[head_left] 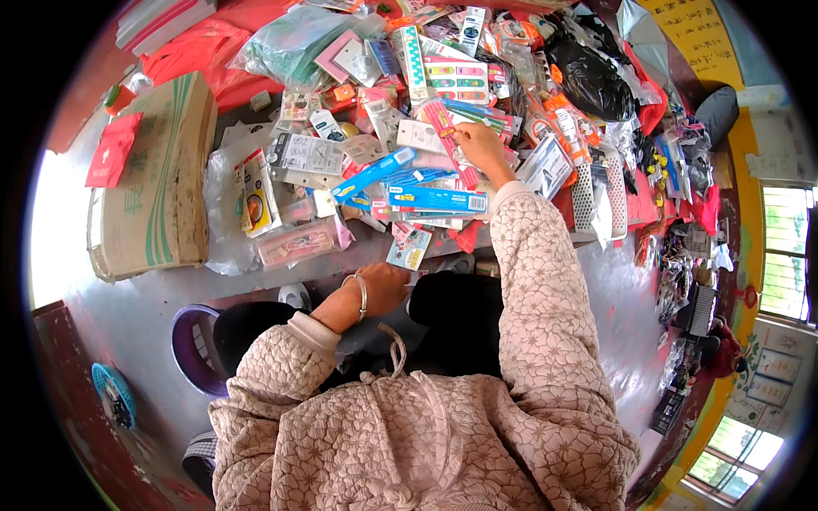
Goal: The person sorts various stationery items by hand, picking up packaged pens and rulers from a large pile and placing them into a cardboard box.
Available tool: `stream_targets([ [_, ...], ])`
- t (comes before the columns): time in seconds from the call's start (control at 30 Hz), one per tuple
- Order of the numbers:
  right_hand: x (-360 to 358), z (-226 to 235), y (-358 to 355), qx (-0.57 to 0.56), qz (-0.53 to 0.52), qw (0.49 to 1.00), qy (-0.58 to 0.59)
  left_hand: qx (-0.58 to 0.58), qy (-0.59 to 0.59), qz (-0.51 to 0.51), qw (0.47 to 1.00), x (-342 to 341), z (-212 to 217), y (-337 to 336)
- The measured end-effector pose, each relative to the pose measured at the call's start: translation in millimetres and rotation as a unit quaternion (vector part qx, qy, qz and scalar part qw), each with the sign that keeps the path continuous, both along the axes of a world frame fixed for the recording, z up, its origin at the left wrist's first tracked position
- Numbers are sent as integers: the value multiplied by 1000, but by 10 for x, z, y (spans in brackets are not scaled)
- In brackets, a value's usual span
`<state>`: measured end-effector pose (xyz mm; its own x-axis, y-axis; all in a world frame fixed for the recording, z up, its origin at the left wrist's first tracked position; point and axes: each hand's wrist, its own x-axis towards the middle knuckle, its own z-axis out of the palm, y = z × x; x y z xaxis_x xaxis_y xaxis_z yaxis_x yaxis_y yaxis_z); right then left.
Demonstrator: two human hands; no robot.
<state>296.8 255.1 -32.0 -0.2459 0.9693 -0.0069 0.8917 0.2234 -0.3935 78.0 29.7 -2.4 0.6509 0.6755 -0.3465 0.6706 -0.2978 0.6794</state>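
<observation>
I take the cardboard box as landmark in my head view. Well to the right of it, the right hand reaches over the crowded table, its thumb and index finger almost closed, pinching the side edge of a long pink packet. So this packet is to the right of the box, slanted over the heap; how firm the grip is, I cannot tell. The left hand is lower than the box and to its right, in front of the table's near edge, with fingers loosely bent; I cannot tell whether it holds something. Just above it, a small blue-and-yellow card lies at this edge. Between box and card, a clear plastic case is near the same edge. Farther right from the box, a white perforated tray borders the heap, and grey floor gives some room beside the right sleeve. Below the box, a purple basin limits the left side.
</observation>
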Motion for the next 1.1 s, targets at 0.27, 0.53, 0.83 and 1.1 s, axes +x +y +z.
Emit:
stream_targets([
  [0.27, 192, -11, 108, -160, -30, 963, 215, 12, -16, 17, 1000, -10, -42, -3],
  [0.53, 296, 21, 62, -110, 29, 991, 67, 7, -19, 53, 998, -19, 13, 47],
  [0.83, -42, 611, -152, -194, 91, 950, 227, -118, -353, 364, 854, -51, 46, 251],
  [1.1, -1027, 605, -941, -402, 150, 836, 343, -353, -573, 470, 571, -204, 135, 408],
])
